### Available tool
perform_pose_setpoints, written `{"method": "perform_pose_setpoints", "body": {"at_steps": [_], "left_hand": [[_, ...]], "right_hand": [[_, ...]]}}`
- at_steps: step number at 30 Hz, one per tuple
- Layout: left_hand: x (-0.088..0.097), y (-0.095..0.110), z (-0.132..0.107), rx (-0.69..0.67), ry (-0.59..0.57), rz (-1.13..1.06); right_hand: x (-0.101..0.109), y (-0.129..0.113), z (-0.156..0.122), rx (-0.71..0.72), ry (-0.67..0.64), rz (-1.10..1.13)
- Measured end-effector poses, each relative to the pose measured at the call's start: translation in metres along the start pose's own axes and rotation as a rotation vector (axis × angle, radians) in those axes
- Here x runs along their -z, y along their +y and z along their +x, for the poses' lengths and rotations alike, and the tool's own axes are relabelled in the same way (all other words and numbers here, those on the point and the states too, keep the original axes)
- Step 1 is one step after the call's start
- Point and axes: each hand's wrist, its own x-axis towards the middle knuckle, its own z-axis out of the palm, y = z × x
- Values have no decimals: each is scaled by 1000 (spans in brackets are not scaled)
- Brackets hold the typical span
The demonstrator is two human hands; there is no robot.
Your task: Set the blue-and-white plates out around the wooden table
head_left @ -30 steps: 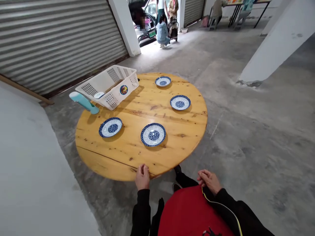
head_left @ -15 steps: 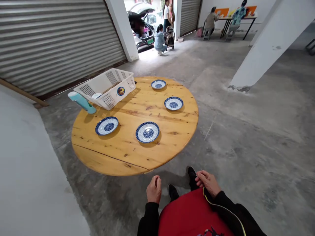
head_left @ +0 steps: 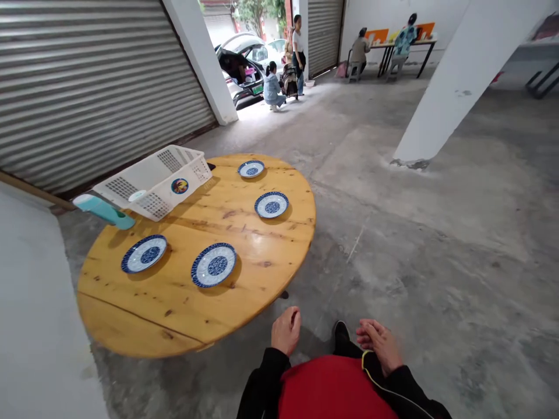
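Bare grey concrete floor [head_left: 414, 244] fills the near ground, and the person's two hands hang low over it above a red garment [head_left: 332, 387]. The left hand [head_left: 286, 330] is loosely curled, fingers bent inward, holding nothing, just off the near rim of the round wooden worktop [head_left: 183, 305] without touching it. The right hand [head_left: 379, 342] is relaxed and half open, fingers together, empty, resting at the garment's edge beside a black shoe [head_left: 340, 333].

On the worktop, the nearest blue-and-white plate [head_left: 213, 265] lies closest to the left hand, a second plate [head_left: 144, 254] to its left, a third plate [head_left: 271, 204] and a fourth plate [head_left: 250, 169] farther back. A white plastic basket [head_left: 152, 180] sits at the far left edge, a teal bottle [head_left: 102, 210] lying beside it.

Beyond stand a rolling shutter [head_left: 100, 87], a white pillar [head_left: 458, 81], a parked car [head_left: 242, 58] and several people.
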Motion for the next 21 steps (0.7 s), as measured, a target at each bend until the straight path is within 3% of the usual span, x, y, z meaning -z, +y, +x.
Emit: {"method": "perform_pose_setpoints", "body": {"at_steps": [4,8,11,15,21], "left_hand": [[-35,52,37,-22,19,-88],[-56,69,59,23,77,-152],[-58,68,70,92,131,-167],[-53,70,90,159,184,-204],[-58,87,162,112,141,-267]], "right_hand": [[60,-27,30,-4,55,3],[93,-50,57,-9,60,-30],[91,-68,79,-25,25,-50],[67,-89,107,-36,-71,-83],[41,-110,158,-64,-125,-105]]}}
